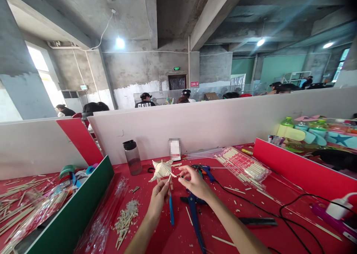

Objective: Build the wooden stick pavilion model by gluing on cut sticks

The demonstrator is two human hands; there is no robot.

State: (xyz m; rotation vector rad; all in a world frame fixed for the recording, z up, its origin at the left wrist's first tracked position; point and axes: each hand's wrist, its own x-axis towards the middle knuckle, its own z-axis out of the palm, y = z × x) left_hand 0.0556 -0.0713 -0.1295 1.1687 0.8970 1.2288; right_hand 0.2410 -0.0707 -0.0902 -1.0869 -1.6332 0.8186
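My left hand (159,196) is closed around the lower sticks of a small stick model (162,169) shaped like a roofed fan, held up over the red table (240,231). My right hand (194,181) is raised beside the model, fingers curled with thumb and forefinger pinched near its right edge; what they pinch is too small to make out. Under my hands lie a blue-handled cutter (193,213) and a blue stick-like tool (171,209).
A dark water bottle (132,157) stands at the back left. A bag of wooden sticks (242,166) and a blue glue gun (205,169) lie back right, with black cables (279,209) and a power strip (334,216). Cut stick bits (125,218) litter the left. Partition walls surround; people sit beyond.
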